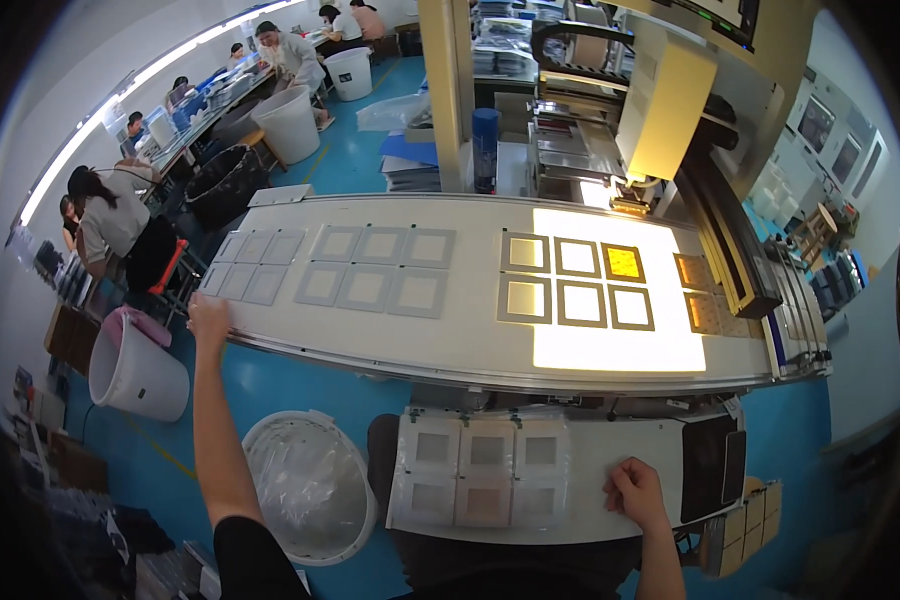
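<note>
My left hand (208, 318) is at the left end of the long white belt (475, 345), beside the lower corner of a sheet of grey square frames (253, 265). Its fingers are too small and partly hidden to show a grip. A second sheet of grey frames (375, 270) lies to its right. Over the small white shelf in front of me, my right hand (635, 492) is closed, fingers curled, with nothing visible in it. Left of that hand lies a clear-film sheet of square frames (485, 468) on the shelf.
Dark frames (577, 282) lie on the brightly lit belt section, one orange-filled. A yellow machine head (665, 100) hangs above. A phone (734, 467) lies on a black pad (705, 460). A lined white bin (308, 488) stands below the belt; several people work at the far-left bench.
</note>
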### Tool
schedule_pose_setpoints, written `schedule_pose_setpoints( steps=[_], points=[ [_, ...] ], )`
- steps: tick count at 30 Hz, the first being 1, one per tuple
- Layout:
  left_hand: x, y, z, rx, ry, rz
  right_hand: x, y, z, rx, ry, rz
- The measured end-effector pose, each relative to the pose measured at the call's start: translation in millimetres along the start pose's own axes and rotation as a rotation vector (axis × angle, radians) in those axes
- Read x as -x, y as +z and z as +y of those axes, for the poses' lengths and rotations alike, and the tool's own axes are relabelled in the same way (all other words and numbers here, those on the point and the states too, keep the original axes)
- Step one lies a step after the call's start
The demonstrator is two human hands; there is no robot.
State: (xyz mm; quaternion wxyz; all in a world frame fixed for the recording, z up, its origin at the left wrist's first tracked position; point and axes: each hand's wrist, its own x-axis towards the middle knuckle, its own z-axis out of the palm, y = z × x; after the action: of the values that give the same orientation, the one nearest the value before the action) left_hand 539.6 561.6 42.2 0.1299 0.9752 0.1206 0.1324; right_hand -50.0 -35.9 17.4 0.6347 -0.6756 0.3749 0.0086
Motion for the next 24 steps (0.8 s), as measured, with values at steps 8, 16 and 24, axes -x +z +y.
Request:
schedule_pose_setpoints(
  steps=[8,16,24],
  points=[
    [59,-50,24,-0.127,0.05,-0.118,-6,-4,15,-0.049,-0.051,-0.106],
    [59,-29,64,-0.127,0.096,-0.138,3,-11,19,-0.073,-0.06,-0.035],
    [-9,13,-88,-0.57,0.401,0.342,0,-28,-19,-0.026,-0.122,-0.164]
  ],
)
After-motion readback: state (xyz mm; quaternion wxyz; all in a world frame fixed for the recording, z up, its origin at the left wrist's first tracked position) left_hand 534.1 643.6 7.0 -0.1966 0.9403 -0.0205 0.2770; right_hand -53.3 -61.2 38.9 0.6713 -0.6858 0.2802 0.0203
